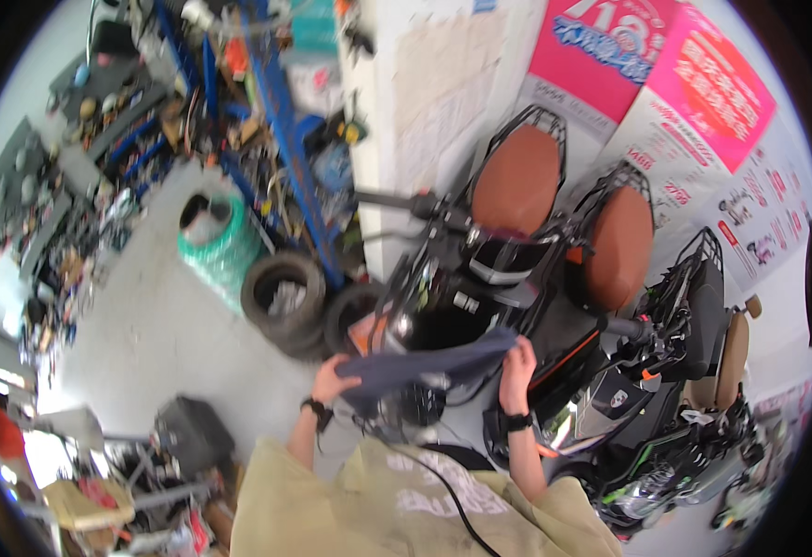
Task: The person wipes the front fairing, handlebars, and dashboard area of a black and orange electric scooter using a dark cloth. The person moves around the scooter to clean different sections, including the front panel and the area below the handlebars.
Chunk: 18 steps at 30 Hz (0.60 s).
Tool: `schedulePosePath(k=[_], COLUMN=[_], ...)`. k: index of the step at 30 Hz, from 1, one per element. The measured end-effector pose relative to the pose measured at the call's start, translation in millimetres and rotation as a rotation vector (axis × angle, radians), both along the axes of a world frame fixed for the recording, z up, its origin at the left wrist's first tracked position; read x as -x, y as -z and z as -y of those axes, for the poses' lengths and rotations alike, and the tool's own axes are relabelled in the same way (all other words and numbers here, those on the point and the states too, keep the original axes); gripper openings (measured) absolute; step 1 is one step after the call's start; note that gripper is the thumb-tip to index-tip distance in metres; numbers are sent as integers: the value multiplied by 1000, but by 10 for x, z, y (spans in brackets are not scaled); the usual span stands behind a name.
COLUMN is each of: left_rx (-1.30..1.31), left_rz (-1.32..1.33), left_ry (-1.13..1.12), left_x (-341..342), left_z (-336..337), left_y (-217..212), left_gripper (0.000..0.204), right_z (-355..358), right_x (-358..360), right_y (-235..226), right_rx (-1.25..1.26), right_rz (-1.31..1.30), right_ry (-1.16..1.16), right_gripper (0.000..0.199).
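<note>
A dark blue-grey cloth point(429, 365) hangs stretched between my two hands, in front of a black scooter point(443, 306). My left hand point(334, 380) pinches one end of the cloth, its fingers closed on the edge. At the other end my right hand point(517, 369) grips the cloth's upper corner. The cloth covers part of the scooter's front, and its round dark headlight point(415, 405) shows just below the cloth. Whether the cloth touches the scooter I cannot tell.
More scooters stand close on the right, one with a brown seat point(621, 246). Stacked tyres point(283, 288) and a green-wrapped roll point(216, 243) are at the left, beside a blue metal rack point(285, 121) of parts. A dark case point(193, 434) sits at the lower left.
</note>
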<state>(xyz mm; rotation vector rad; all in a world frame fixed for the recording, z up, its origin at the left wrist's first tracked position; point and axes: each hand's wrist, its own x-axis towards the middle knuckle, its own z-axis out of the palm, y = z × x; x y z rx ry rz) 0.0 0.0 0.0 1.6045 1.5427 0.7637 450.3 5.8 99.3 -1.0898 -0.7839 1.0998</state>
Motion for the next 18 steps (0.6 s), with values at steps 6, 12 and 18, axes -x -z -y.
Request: schedulePosePath(k=[6,12,18], left_rx=[57,-17,7], left_rz=[-216,-62,418], left_ry=[142,-294,-482], left_x=[-86,-614,-886], left_z=[592,507,263], left_y=[364,425,128], left_gripper=[41,50,56], right_z=[259,428,345], right_x=[12,-16,-60], right_y=[-760,-975,-1066], right_rx=[-92,-157,-186], right_rz=[-411,-342,5], right_ry=[36,-32,266], right_gripper=[28,45,39])
